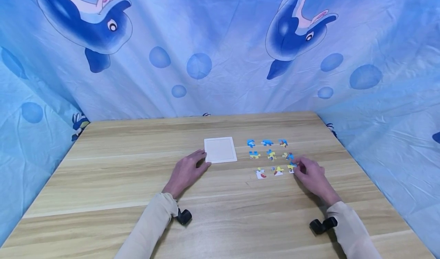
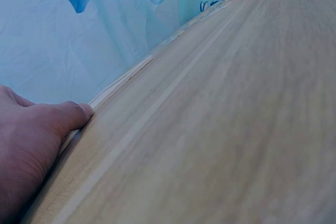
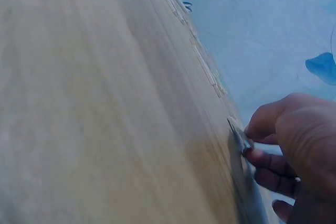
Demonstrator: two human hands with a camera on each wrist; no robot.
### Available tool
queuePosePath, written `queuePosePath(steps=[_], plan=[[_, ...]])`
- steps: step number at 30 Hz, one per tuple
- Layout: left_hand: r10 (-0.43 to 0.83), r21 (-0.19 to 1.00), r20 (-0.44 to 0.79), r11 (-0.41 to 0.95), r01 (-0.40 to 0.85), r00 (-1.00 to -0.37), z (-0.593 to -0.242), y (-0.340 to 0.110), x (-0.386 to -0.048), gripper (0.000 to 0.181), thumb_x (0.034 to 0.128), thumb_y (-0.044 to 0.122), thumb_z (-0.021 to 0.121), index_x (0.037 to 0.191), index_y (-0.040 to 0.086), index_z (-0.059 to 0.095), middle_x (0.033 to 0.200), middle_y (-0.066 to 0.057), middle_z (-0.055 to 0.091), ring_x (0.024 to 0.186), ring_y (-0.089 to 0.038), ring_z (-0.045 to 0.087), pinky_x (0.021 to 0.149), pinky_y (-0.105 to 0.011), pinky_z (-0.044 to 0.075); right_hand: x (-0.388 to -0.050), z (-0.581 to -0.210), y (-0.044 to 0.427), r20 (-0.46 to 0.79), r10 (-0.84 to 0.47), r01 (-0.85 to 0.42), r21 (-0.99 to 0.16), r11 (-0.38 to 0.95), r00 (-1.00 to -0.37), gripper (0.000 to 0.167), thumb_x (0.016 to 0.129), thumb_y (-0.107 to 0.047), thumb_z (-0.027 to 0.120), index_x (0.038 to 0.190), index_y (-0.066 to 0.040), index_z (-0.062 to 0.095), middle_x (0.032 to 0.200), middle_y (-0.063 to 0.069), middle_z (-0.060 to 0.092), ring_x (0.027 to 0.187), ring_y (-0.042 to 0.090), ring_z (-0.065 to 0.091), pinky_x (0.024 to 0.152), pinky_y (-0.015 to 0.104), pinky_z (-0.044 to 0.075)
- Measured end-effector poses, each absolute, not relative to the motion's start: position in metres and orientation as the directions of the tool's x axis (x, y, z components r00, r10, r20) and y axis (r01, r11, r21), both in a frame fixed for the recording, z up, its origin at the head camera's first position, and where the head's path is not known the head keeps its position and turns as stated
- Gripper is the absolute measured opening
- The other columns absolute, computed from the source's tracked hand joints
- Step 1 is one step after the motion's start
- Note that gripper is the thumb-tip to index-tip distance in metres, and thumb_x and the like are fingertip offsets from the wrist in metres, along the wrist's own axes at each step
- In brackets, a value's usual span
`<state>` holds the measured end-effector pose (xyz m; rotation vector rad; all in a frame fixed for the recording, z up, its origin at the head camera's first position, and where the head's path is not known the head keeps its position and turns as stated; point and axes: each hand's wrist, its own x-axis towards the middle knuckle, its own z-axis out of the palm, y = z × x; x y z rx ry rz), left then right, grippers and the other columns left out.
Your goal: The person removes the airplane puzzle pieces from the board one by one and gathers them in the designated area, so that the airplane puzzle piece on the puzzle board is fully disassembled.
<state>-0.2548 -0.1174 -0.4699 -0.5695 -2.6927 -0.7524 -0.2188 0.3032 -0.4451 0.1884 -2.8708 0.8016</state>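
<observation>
At the middle of the table lies a square white puzzle frame (image 1: 220,150), flat, with a thin raised border. My left hand (image 1: 187,171) holds its near left corner, the thumb (image 2: 71,115) at the near edge and the other fingers along the left side. To the right, jigsaw pieces in blue, yellow, red and white lie apart in three rows. My right hand (image 1: 311,175) pinches the jigsaw piece (image 1: 291,167) at the right end of the nearest row between thumb and fingers. In the right wrist view this piece (image 3: 237,136) looks tilted up; its picture is hidden there.
The wooden table (image 1: 220,220) is bounded at the back and sides by a blue curtain (image 1: 220,29) with dolphins and bubbles. Other pieces, such as a red and white corner (image 1: 261,174) and a blue one (image 1: 267,142), lie close to my right hand.
</observation>
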Motion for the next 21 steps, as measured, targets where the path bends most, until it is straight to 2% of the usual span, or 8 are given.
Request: queuePosePath(steps=[5,11,18,21], plan=[[0.293,0.424,0.38,0.788,0.447,-0.877,-0.4696,-0.1174,-0.2548,0.043,0.0919,0.041,0.064,0.122,0.011,0.067,0.132,-0.008,0.059,0.122,-0.027,0.056,0.1,-0.045,0.046,-0.2201,-0.4431,0.3005,0.171,-0.054,-0.126,-0.438,0.89,-0.984,0.022,0.088,-0.012,0.061,0.108,-0.004,0.063,0.083,0.006,0.056,0.081,0.026,0.05,0.073,0.046,0.034],[0.3,0.423,0.383,0.784,0.455,-0.874,-0.4697,-0.1185,-0.2547,0.042,0.0917,0.041,0.064,0.12,0.01,0.068,0.132,-0.009,0.06,0.122,-0.026,0.056,0.1,-0.044,0.046,-0.2213,-0.4459,0.2994,0.161,-0.053,-0.123,-0.464,0.877,-0.986,0.021,0.089,-0.011,0.059,0.109,-0.004,0.061,0.085,0.006,0.056,0.081,0.025,0.05,0.072,0.045,0.034],[0.284,0.462,0.368,0.77,0.439,-0.886,-0.4694,-0.1201,-0.2536,0.046,0.0919,0.041,0.063,0.125,0.009,0.064,0.134,-0.009,0.058,0.124,-0.028,0.054,0.104,-0.044,0.043,-0.2203,-0.4516,0.3033,0.263,-0.057,-0.186,-0.497,0.848,-0.963,0.018,0.091,-0.009,0.057,0.108,-0.003,0.062,0.085,0.008,0.055,0.078,0.022,0.049,0.066,0.034,0.036],[0.273,0.505,0.36,0.747,0.433,-0.892,-0.4686,-0.1211,-0.2532,0.047,0.0924,0.041,0.063,0.127,0.009,0.063,0.133,-0.009,0.059,0.123,-0.027,0.055,0.104,-0.043,0.043,-0.22,-0.4527,0.3026,0.323,-0.059,-0.221,-0.489,0.844,-0.944,0.018,0.094,-0.014,0.059,0.108,-0.002,0.061,0.087,0.009,0.057,0.079,0.022,0.051,0.066,0.035,0.04]])
